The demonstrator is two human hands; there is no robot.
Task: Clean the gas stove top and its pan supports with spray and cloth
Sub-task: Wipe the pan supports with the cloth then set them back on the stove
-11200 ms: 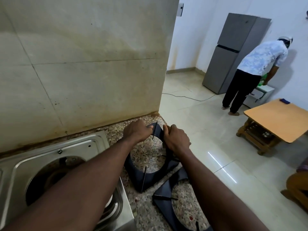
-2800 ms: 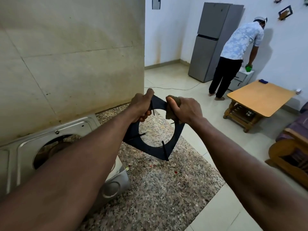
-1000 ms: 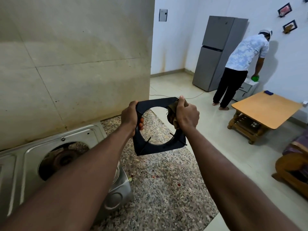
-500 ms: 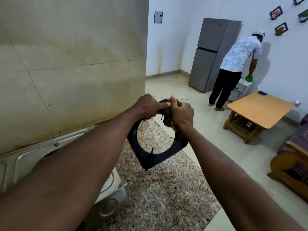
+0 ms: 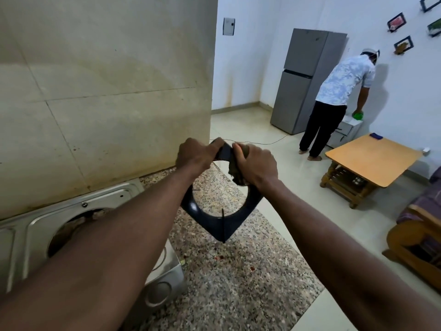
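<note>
A black square pan support point(image 5: 229, 223) with a round opening hangs in the air above the speckled granite counter point(image 5: 238, 278), turned with one corner down. My left hand point(image 5: 194, 155) grips its upper left edge. My right hand point(image 5: 255, 164) holds a dark brown cloth point(image 5: 236, 174) wrapped against the support's upper right edge. The steel gas stove point(image 5: 47, 216) sits at the left against the tiled wall, its burner well open and partly hidden by my left forearm. No spray bottle is in view.
The counter ends at the right, with tiled floor beyond. A person point(image 5: 334, 103) bends over a small white cabinet beside a grey fridge point(image 5: 307, 80). A wooden low table point(image 5: 372, 161) and a wooden chair point(image 5: 420, 237) stand at the right.
The pan support was lifted off the counter and has been turned in my hands. Over the last second it rotated from flat-edged to corner-down, with my right hand's cloth staying on its upper edge.
</note>
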